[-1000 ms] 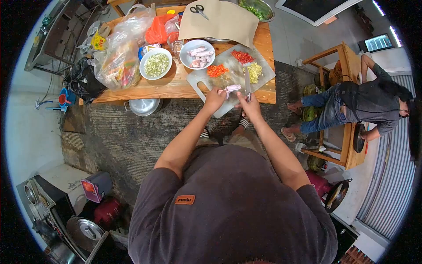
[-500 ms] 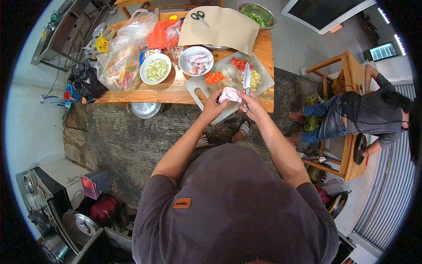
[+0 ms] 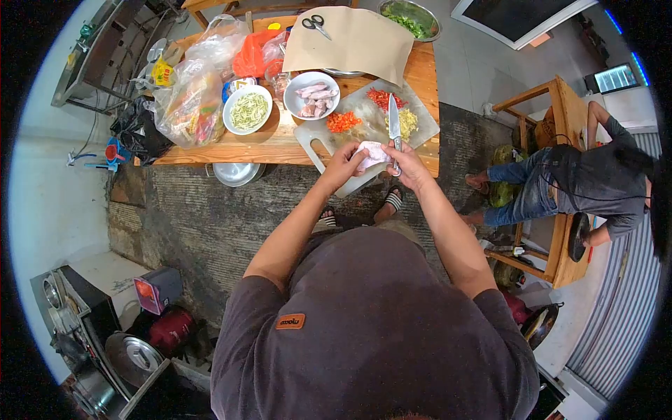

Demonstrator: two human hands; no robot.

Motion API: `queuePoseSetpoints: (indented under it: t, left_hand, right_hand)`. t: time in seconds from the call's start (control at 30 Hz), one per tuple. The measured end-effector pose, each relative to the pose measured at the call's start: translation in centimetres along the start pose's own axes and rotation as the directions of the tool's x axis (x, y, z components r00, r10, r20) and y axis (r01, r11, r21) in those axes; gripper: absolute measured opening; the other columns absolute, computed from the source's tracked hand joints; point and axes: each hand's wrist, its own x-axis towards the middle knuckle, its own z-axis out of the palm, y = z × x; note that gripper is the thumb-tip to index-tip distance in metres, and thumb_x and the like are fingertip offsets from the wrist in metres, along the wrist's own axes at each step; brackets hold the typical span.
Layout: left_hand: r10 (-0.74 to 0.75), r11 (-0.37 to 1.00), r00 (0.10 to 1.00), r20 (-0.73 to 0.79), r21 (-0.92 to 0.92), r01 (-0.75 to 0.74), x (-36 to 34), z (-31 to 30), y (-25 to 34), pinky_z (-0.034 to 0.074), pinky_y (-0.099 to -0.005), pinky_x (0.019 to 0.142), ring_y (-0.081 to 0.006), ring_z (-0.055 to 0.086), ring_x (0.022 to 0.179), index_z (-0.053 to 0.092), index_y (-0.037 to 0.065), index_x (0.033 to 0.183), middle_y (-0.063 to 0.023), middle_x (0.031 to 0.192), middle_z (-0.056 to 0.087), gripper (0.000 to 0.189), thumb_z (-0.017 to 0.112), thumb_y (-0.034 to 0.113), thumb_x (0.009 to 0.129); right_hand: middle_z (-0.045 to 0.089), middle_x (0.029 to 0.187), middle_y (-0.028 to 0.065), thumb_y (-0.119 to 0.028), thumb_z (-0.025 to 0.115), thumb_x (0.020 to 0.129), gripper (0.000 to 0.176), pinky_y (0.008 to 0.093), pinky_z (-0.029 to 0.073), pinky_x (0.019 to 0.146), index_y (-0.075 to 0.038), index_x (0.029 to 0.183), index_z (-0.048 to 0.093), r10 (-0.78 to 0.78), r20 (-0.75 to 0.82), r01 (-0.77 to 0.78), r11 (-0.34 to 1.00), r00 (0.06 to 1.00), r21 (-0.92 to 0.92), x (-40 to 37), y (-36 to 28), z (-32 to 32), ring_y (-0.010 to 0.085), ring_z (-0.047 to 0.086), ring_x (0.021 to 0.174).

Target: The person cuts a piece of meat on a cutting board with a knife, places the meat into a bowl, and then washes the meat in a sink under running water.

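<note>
Between both hands, over the near edge of the cutting board, is a pale pink, soft-looking piece of raw meat. My left hand pinches its left side. My right hand is closed on a kitchen knife, blade pointing up and away, while its fingers also touch the meat's right side. On the board lie chopped orange pieces, chopped red pieces and a pale yellow chopped heap. A white bowl of similar pale pink pieces stands just beyond the board.
Left on the wooden table are a bowl of pale green shreds and plastic bags. Farther back lie brown paper with scissors and a metal bowl of greens. Another person is at a table on the right.
The meat has shifted slightly right and turned in my fingers. My right hand and the knife have moved a little right. The whole view has shifted slightly.
</note>
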Motion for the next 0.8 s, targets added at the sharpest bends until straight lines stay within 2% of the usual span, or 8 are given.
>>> queuePoseSetpoints:
  t: [0.13,0.2,0.4,0.5,0.63,0.7,0.73,0.8]
  left_hand:
    - [-0.014,0.993,1.000,0.009,0.113,0.013,0.5,-0.1,-0.9,0.053,-0.0230,0.060,-0.0072,0.058,0.071,0.061,0.005,0.111,-0.0019,0.092,0.062,0.030,0.059,0.032,0.098]
    - [-0.024,0.996,0.996,-0.081,0.086,0.031,0.6,0.3,-1.1,0.051,-0.0226,0.051,-0.0072,0.055,0.061,0.061,0.001,0.101,-0.0023,0.079,0.060,0.029,0.063,0.030,0.095]
    - [-0.049,0.953,0.996,-0.078,0.295,0.070,1.0,0.3,-2.1,0.056,-0.0264,0.051,-0.0117,0.061,0.066,0.060,-0.003,0.105,-0.0076,0.085,0.063,0.035,0.064,0.030,0.093]
    - [-0.062,0.950,0.996,-0.061,0.303,0.078,1.2,0.1,-2.2,0.059,-0.0276,0.055,-0.0116,0.061,0.071,0.056,-0.002,0.106,-0.0063,0.090,0.059,0.036,0.063,0.031,0.094]
    - [-0.044,0.939,0.995,-0.085,0.336,0.070,1.9,-0.1,-3.5,0.058,-0.0266,0.053,-0.0111,0.061,0.075,0.055,-0.004,0.107,-0.0068,0.087,0.058,0.037,0.064,0.030,0.093]
    - [0.029,0.893,0.994,-0.110,0.449,0.024,2.6,-0.4,-4.7,0.058,-0.0339,0.058,-0.0209,0.065,0.074,0.056,-0.005,0.108,-0.0118,0.085,0.062,0.038,0.065,0.027,0.092]
    - [0.027,0.894,0.993,-0.111,0.448,0.026,2.6,-0.3,-4.8,0.058,-0.0339,0.058,-0.0209,0.065,0.074,0.056,-0.005,0.108,-0.0118,0.085,0.062,0.038,0.065,0.027,0.092]
    - [0.326,0.672,0.928,-0.181,0.735,-0.093,2.5,0.5,-5.2,0.055,-0.0415,0.070,-0.0364,0.066,0.079,0.058,-0.005,0.110,-0.0190,0.086,0.065,0.037,0.067,0.023,0.088]
  right_hand:
    - [0.052,0.077,-0.0043,-0.013,0.070,0.091,0.017,0.0203,0.030,0.040,-0.015,0.090,0.053,-0.009,-0.031,0.008,1.000,0.999,-0.026,-0.1,0.9,-0.3,0.0048,0.043,0.057]
    - [0.052,0.077,-0.0038,-0.011,0.069,0.091,0.018,0.0205,0.030,0.040,-0.014,0.091,0.051,-0.029,-0.052,0.026,0.998,0.998,-0.065,0.2,1.2,-0.5,0.0056,0.043,0.057]
    - [0.046,0.075,-0.0021,-0.008,0.067,0.091,0.022,0.0238,0.031,0.038,-0.011,0.091,0.046,-0.074,-0.126,0.046,0.977,0.989,-0.207,1.3,2.1,-1.1,0.0083,0.041,0.054]
    - [0.046,0.072,-0.0011,-0.010,0.068,0.090,0.023,0.0255,0.032,0.037,-0.011,0.091,0.046,-0.131,-0.142,0.085,0.952,0.981,-0.293,1.7,2.4,-1.1,0.0092,0.040,0.050]
    - [0.048,0.071,-0.0004,-0.011,0.067,0.091,0.022,0.0255,0.032,0.038,-0.010,0.092,0.046,-0.158,-0.207,0.058,0.905,0.965,-0.422,2.2,3.1,-1.1,0.0083,0.041,0.049]
    - [0.047,0.068,0.0000,-0.013,0.068,0.091,0.023,0.0275,0.033,0.038,-0.009,0.092,0.045,-0.189,-0.212,0.087,0.906,0.959,-0.415,3.0,4.0,-1.5,0.0098,0.041,0.046]
    - [0.047,0.068,0.0000,-0.013,0.068,0.091,0.023,0.0275,0.033,0.038,-0.009,0.092,0.045,-0.188,-0.211,0.086,0.906,0.959,-0.415,3.8,4.8,-2.2,0.0098,0.041,0.046]
    - [0.055,0.069,0.0039,-0.018,0.071,0.086,0.024,0.0338,0.045,0.052,-0.008,0.089,0.049,-0.291,-0.270,0.084,0.808,0.918,-0.583,4.9,5.9,-3.2,0.0158,0.052,0.056]
